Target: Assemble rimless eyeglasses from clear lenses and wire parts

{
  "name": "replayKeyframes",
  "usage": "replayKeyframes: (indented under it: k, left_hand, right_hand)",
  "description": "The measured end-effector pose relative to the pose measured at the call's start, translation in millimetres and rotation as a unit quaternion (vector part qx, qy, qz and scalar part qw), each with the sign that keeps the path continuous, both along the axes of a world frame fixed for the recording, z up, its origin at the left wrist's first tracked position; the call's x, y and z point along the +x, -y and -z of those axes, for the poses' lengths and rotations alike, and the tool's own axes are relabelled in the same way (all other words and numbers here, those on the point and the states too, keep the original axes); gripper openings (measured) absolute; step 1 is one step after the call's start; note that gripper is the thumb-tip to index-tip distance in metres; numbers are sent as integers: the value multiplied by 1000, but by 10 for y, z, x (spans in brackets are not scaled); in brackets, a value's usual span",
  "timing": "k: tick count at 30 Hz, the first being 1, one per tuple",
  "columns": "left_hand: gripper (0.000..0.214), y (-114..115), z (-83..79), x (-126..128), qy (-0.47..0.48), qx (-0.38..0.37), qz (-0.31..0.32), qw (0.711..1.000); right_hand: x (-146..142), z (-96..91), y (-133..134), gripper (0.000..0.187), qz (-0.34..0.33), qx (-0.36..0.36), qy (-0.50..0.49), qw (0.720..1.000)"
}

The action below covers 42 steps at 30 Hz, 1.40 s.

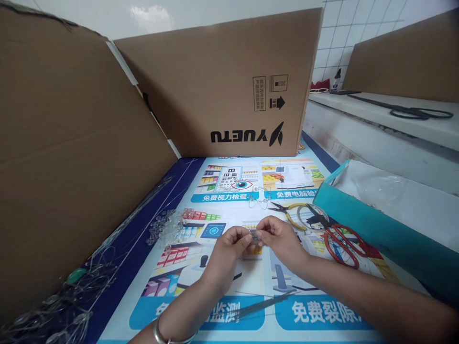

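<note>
My left hand [234, 243] and my right hand [279, 239] meet above the printed sheet, thumbs and fingers pinched. Between them they hold a small clear-grey piece [254, 234], too small and covered to make out fully. Left of my hands lies a heap of clear beads [168, 228]. Beyond my fingers rests a loop of thin wire with clear beads [258, 197]. Yellow-handled pliers [292, 215] and red-handled scissors [344, 239] lie to the right of my right hand. A bundle of thin straight wires [263, 306] is spread nearer to me, between my forearms.
Cardboard panels stand at the left [71, 119] and at the back [215, 86]. A teal box [380, 229] with clear plastic inside sits at the right. Tangled wire pieces [82, 296] lie at the lower left. Large black scissors [412, 112] rest on a ledge.
</note>
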<state>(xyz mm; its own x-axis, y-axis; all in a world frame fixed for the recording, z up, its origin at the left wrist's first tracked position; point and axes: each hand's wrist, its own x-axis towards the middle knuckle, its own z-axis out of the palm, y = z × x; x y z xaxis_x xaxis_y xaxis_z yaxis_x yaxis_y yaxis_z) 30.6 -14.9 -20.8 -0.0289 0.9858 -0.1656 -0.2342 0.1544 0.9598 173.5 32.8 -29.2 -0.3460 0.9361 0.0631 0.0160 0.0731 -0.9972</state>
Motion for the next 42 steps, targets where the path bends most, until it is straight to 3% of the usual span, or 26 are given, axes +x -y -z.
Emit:
replayKeyframes:
  k: [17, 42]
  left_hand:
    - [11, 11, 19, 57, 40, -5, -8, 999]
    - [15, 8, 31, 57, 70, -9, -34, 997]
  right_hand:
    - [-44, 3, 14, 8, 15, -54, -22, 998]
    - [-56, 4, 48, 13, 23, -54, -28, 998]
